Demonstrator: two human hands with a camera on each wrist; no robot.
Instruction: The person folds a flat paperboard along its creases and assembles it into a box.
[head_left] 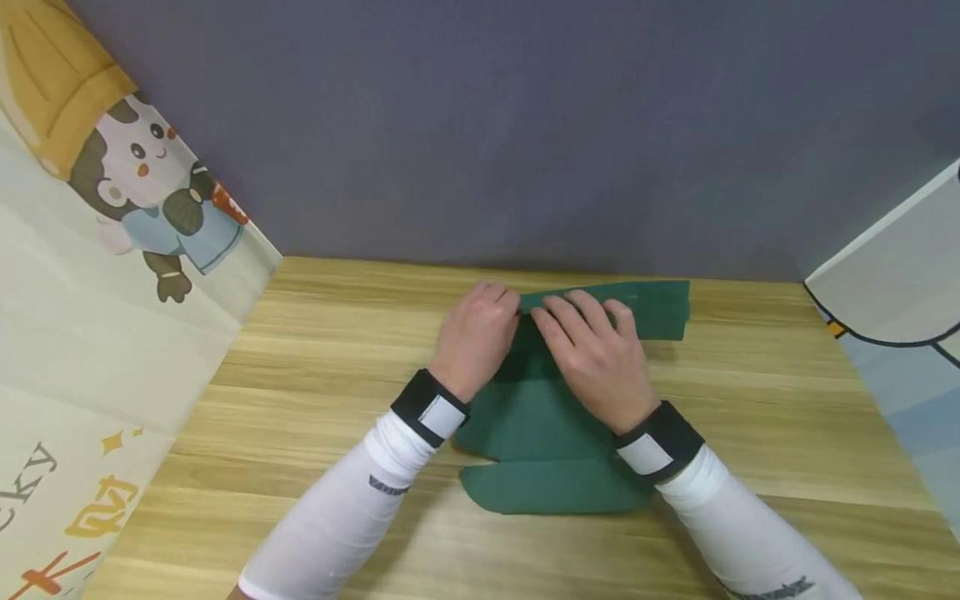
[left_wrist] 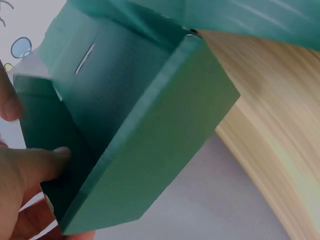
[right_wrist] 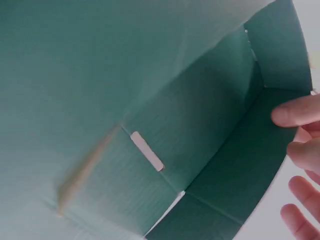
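Note:
A partly folded green cardboard box lies on the wooden table, its far wall raised and a long flap stretching out to the right. At the left end of the raised wall, my left hand pinches the cardboard; in the left wrist view its thumb presses the inside of an end panel. My right hand grips the same wall just beside it, fingers draped over the top edge. Its thumb touches the inner face in the right wrist view. A pale slot shows in the board.
The light wooden tabletop ends at a dark grey-blue panel behind. A printed cartoon sheet borders the left side, another printed sheet the right. The box's rounded near flap lies toward the front.

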